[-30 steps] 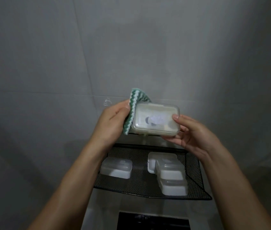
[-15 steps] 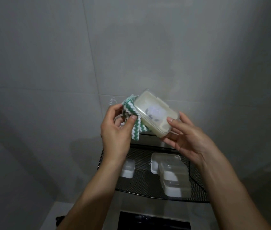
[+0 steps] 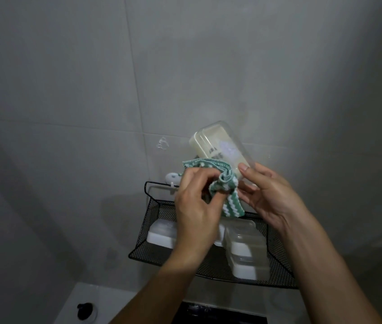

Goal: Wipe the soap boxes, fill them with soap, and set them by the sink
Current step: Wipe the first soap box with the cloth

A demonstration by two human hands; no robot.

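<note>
Head view shows the right hand [image 3: 267, 195] gripping a tilted soap box [image 3: 220, 148] above the wire shelf [image 3: 276, 249], probably exposing its side to the striped cloth [image 3: 222, 183] pinched in the left hand [image 3: 197, 206].

Colours and patterns at the wall shelf.
We see a green cloth [image 3: 228, 197] crossed by white zigzag stripes, and a clear soap box [image 3: 218, 143] with cream-white contents and a faint pale printed mark on its face. The mesh basket [image 3: 147, 232] is black wire; the boxes in the basket [image 3: 246, 251] are translucent over white. We note pale grey wall tiles [image 3: 68, 90] with lighter grout lines.
</note>
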